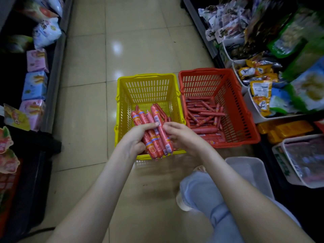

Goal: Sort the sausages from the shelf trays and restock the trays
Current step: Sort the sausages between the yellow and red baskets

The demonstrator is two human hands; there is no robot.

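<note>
Gathering by size seems to be why you hold things this way: your left hand [135,137] is wrapped under and around a bundle of thick sausages [157,137], thumb over the top, while your right hand [180,135] curls its fingers onto the bundle's other side, squaring the ends so they lie parallel. You hold the bundle low over the near edge of the yellow basket [147,78], so anything that slips would likely fall back in. The red basket [201,71], touching the yellow one on its right, holds the thin sausages [201,113] in a loose heap (so the two sizes look already kept apart). Both baskets stand on the floor [140,41], close to the shelf trays [252,109], handy for restocking. A pale tray [249,172] lies by your knee, probably waiting for this bundle.

Your hands hide most of the yellow basket's bottom, so how many thick ones remain is unclear. Your right thumb is hidden, so you cannot tell how firm that grip is. The sausage labels are too blurred to read, and the pale tray's far side is cut off by your arm.
</note>
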